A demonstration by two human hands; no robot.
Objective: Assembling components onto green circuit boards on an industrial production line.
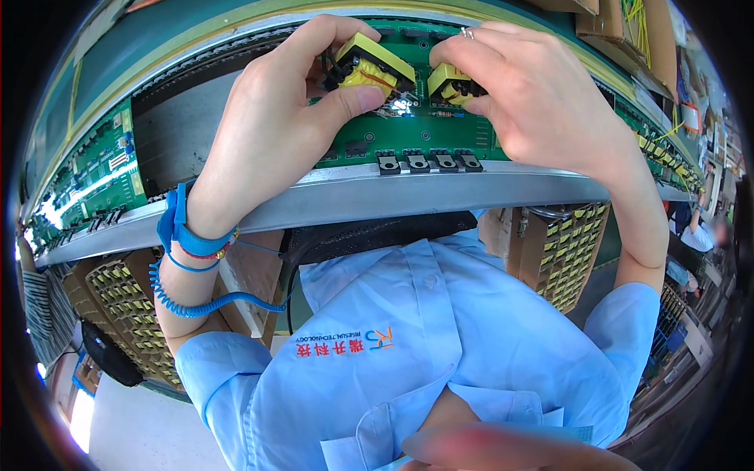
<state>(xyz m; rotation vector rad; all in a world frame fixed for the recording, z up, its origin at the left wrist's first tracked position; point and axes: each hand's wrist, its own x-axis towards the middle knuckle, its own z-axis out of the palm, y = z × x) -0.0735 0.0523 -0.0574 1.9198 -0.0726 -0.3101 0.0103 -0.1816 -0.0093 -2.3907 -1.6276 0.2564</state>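
Both hands are pinching yellow transformers over the green circuit board [440, 129]: left hand [275, 118] one [369, 67], right hand [534, 94] another [449, 82]. Pins, seemingly hidden, may be missing holes and bending.

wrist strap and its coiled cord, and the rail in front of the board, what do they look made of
Wrist strap: looks like blue woven fabric, matte. Coiled cord: glossy blue plastic or rubber sheath, springy coils. Rail: probably bare metal, grey with a dull brushed sheen.
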